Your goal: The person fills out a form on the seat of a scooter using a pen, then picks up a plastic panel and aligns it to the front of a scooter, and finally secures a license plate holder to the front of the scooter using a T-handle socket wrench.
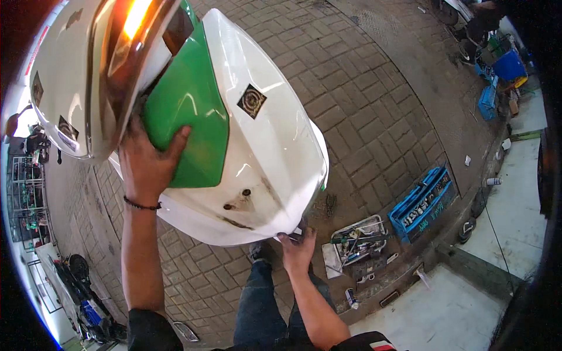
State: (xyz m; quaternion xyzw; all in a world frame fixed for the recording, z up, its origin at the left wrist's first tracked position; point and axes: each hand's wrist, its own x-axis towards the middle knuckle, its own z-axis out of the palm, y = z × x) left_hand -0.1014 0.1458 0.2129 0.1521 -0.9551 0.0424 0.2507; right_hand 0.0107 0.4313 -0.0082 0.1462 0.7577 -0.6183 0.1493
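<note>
A scooter's white front body panel [275,123] with a green centre panel [193,117] fills the upper middle of the head view. My left hand [149,155] grips the green panel's left edge; its thumb lies on the green face, and its fingertips are hidden beneath the headlight cover. At the white panel's lower tip, my right hand [297,248] has its fingers curled round the edge. Two small holes show in the white panel above that tip. The white headlight cover [76,88], with an orange lamp glowing, overhangs my left hand.
On the paving at right lie a metal tray of tools [360,240] and a blue toolbox [422,205]. A spray can [351,298] is near my right forearm. A parked motorbike [88,298] stands lower left, and blue containers [508,65] are at far right.
</note>
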